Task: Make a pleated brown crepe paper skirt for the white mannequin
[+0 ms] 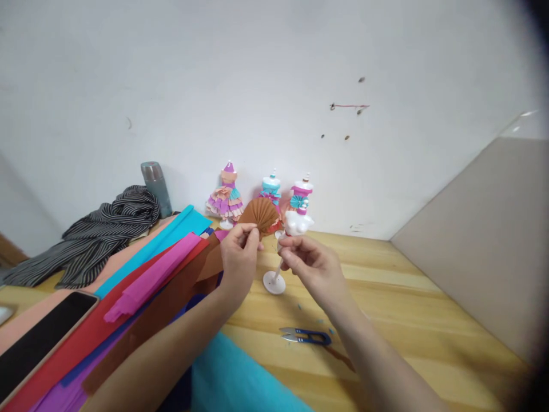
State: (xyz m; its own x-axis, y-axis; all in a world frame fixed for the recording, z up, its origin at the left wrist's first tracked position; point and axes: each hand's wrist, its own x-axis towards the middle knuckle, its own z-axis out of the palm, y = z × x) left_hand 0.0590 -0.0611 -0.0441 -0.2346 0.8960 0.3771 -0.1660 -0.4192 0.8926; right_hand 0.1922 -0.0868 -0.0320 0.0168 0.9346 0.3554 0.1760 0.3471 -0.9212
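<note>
Pinched in my left hand (241, 254) is a brown pleated paper fan (262, 214), spread out above my fingertips. My right hand (311, 257) grips a small white mannequin (295, 223) at its lower body, fingers closed round it. The mannequin has a pink band at the neck, and its stand tilts a little, with the round base (274, 282) low over or on the table. Below my hands lie blue-handled thread snips (305, 336), blades pointing left, with tiny blue scraps around them.
Against the wall stand a mannequin in a ruffled dress (227, 191) and two more in blue and pink (270, 184). Coloured crepe paper sheets (146, 257), a phone (47, 340), a striped cloth (115, 220) and a flask (156, 186) occupy the left. A panel (476, 229) rises at right.
</note>
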